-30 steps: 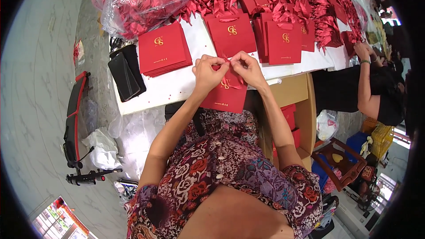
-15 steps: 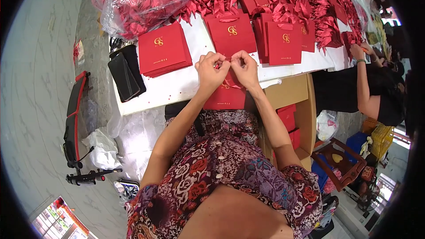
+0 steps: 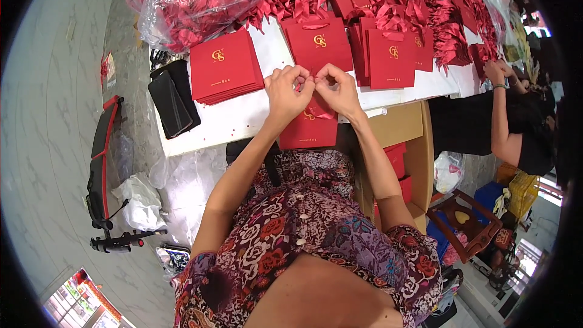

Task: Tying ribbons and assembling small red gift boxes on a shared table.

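Observation:
A small red paper bag with gold lettering hangs against the front edge of the table, below my hands. Loops of red ribbon show at its top. My left hand is closed in a pinch on the ribbon, thumb and forefinger together. Close beside it, my right hand also pinches the ribbon, and the fingertips of both hands nearly meet. My fingers hide most of the knot area. Just beyond my hands lies another red bag with a ribbon handle.
A stack of flat red bags is on the left of the white table, next to a black phone. Behind are a clear plastic sack of ribbon and more bags. A cardboard box stands at right, near a co-worker's arm.
Both my hands have risen slightly, fingertips still together at the ribbon. More ribbon loop shows beneath them. The co-worker's hands have shifted a little.

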### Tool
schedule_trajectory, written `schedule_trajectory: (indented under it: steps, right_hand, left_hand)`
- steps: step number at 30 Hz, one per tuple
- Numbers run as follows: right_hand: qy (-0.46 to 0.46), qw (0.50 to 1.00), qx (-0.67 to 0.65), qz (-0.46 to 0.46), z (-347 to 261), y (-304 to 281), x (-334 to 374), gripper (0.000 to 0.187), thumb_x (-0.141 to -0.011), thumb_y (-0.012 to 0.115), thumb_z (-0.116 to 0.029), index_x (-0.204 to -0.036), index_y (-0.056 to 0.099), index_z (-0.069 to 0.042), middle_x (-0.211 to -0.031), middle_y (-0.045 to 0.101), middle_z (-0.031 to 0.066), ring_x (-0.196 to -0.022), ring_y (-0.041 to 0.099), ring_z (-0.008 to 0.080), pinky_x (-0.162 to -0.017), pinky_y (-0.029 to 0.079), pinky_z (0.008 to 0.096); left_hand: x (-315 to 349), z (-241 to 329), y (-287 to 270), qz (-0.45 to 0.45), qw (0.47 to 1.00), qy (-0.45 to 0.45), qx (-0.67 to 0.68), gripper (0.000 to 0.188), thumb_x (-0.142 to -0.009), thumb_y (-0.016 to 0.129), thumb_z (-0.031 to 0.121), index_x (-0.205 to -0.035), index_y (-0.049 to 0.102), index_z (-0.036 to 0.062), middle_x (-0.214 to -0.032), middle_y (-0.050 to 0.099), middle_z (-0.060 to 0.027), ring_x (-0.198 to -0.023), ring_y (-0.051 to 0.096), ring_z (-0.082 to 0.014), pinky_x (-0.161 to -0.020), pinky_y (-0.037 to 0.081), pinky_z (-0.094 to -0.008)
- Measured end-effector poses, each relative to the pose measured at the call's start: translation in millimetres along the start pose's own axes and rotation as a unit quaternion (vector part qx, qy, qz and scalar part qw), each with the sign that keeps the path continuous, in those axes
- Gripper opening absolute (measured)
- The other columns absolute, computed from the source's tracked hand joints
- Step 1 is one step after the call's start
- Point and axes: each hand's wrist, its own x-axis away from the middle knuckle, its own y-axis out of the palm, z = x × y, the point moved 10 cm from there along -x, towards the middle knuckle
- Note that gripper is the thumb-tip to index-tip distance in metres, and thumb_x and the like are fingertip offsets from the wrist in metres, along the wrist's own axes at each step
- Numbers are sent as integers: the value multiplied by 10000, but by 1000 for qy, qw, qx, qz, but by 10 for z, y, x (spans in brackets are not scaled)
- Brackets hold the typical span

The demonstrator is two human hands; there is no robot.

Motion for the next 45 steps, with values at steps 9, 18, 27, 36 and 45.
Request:
schedule_trajectory:
  steps: [9, 18, 27, 36, 45]
  right_hand:
    - [21, 994, -106, 10, 225, 72, -27, 65, -858, 626, -67, -825, 595, -20, -682, 570, -27, -616, 501, 30, -561, 411, 208]
    - [97, 965, -244, 14, 515, 211, 8, 11, -902, 602, -51, -903, 592, -47, -776, 607, -34, -667, 544, 27, -587, 428, 194]
    - [73, 983, -160, 51, 320, 172, -19, 42, -900, 592, -44, -922, 617, -18, -776, 621, -19, -657, 544, 30, -594, 442, 196]
    - [149, 950, -275, -20, 455, 235, -35, 73, -937, 595, -57, -970, 629, -1, -782, 631, -15, -675, 554, 26, -609, 436, 179]
    - [154, 948, -279, -18, 484, 200, -15, 74, -931, 594, -48, -975, 635, -5, -781, 634, -18, -669, 556, 23, -600, 429, 176]
  left_hand:
    - [-65, -31, 130, -58, 998, 23, 25, 110, -773, 710, 174, -803, 662, 79, -728, 647, -31, -736, 590, -197, -757, 413, -342]
    - [15, -563, 515, -66, 886, -194, 417, 116, -818, 688, 166, -809, 679, 51, -652, 628, -24, -558, 561, -62, -532, 442, -248]
    - [-13, -528, 475, -84, 909, -211, 350, 120, -886, 620, 137, -846, 671, 36, -661, 610, 34, -555, 535, -69, -521, 408, -222]
    - [40, -570, 557, -133, 837, -291, 444, 54, -886, 617, 92, -882, 648, 48, -743, 609, 33, -604, 506, -26, -527, 379, -192]
    - [59, -612, 582, -115, 835, -285, 456, 53, -868, 679, 80, -853, 672, 29, -721, 627, 25, -609, 523, -25, -536, 389, -179]
